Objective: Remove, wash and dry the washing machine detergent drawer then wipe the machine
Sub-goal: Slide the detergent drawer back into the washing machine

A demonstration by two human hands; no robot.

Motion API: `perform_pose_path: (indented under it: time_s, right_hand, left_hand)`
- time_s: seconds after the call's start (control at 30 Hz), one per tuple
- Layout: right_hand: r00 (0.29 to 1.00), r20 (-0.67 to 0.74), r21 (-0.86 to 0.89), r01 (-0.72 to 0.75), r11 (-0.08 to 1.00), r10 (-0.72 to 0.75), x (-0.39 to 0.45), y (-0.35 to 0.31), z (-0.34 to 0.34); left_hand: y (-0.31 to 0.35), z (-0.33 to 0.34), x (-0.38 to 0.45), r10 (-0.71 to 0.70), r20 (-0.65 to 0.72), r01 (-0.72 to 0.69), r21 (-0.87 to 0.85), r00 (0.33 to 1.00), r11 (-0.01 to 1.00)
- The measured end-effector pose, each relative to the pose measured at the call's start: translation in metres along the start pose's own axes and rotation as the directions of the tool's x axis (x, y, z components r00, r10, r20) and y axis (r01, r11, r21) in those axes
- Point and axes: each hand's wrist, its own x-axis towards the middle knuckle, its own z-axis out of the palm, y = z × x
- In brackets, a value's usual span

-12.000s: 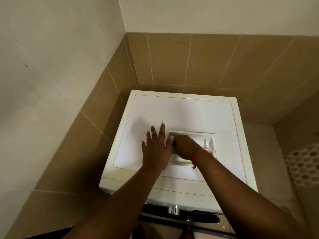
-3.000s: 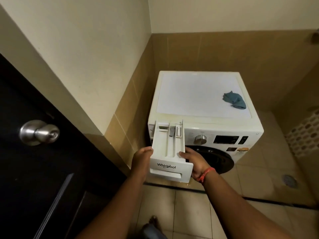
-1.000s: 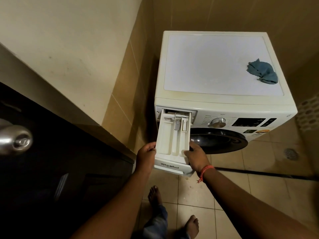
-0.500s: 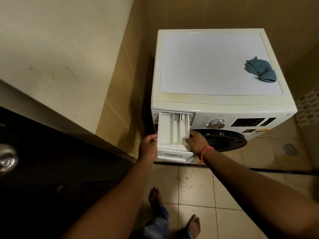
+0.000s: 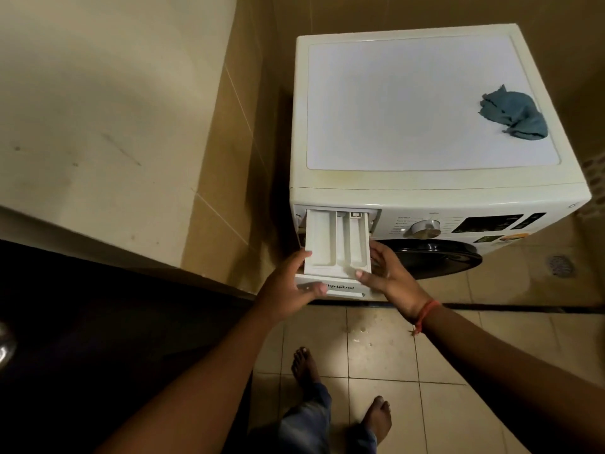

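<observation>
The white detergent drawer (image 5: 335, 244) sticks partly out of its slot at the top left of the white front-load washing machine (image 5: 425, 178). My left hand (image 5: 288, 290) grips the drawer's left front corner, thumb across the front panel. On the other side my right hand (image 5: 389, 276) holds the right edge, its thumb lying on the front rim. A crumpled blue cloth (image 5: 514, 116) lies on the machine's top at the right.
A tiled wall runs along the machine's left side, and a dark door (image 5: 82, 339) stands at the lower left. My bare feet (image 5: 340, 398) stand on the tiled floor before the machine. A floor drain (image 5: 561, 265) sits at the right.
Over the last second the drawer has slid further into its slot, with both hands following it toward the machine. Twelve seconds ago it lay on the machine's top.
</observation>
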Motion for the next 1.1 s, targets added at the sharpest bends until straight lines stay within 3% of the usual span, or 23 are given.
perform_pose_path:
  time_s: [0.1, 0.2, 0.4, 0.47, 0.53, 0.67, 0.9, 1.1]
  right_hand:
    - [0.989, 0.079, -0.359, 0.143, 0.922, -0.123, -0.006, 0.010, -0.002]
    - [0.956, 0.065, -0.750, 0.236, 0.618, -0.286, -0.004, 0.014, -0.010]
    - [0.872, 0.017, -0.916, 0.209, 0.343, -0.488, -0.007, 0.014, -0.006]
    - [0.825, 0.049, -0.938, 0.232, 0.257, -0.563, -0.009, 0.017, -0.003]
    - [0.806, 0.044, -0.938, 0.237, 0.252, -0.591, -0.011, 0.022, 0.004]
    - [0.806, -0.011, -0.925, 0.217, 0.313, -0.591, -0.010, 0.030, 0.013]
    - [0.828, -0.186, -0.899, 0.073, 0.431, -0.528, 0.020, 0.003, 0.006]
    - [0.761, -0.241, -0.967, -0.133, 0.219, -0.602, 0.043, -0.033, -0.002]
  left_hand:
    - [-0.013, -0.004, -0.002, 0.190, -0.073, -0.155, 0.337, 0.979, 0.928]
    - [-0.014, -0.012, 0.001, 0.297, -0.104, -0.228, 0.424, 0.949, 0.876]
    - [-0.013, -0.017, 0.007, 0.370, -0.219, -0.175, 0.599, 0.903, 0.781]
    - [-0.013, -0.017, 0.008, 0.410, -0.191, -0.190, 0.664, 0.892, 0.723]
    - [-0.011, -0.014, 0.008, 0.421, -0.154, -0.200, 0.705, 0.894, 0.681]
    - [-0.011, -0.011, 0.005, 0.379, -0.173, -0.152, 0.710, 0.909, 0.688]
    - [0.011, -0.017, 0.035, 0.326, -0.255, -0.100, 0.629, 0.910, 0.771]
    - [0.035, -0.029, 0.063, 0.340, -0.365, 0.013, 0.698, 0.867, 0.716]
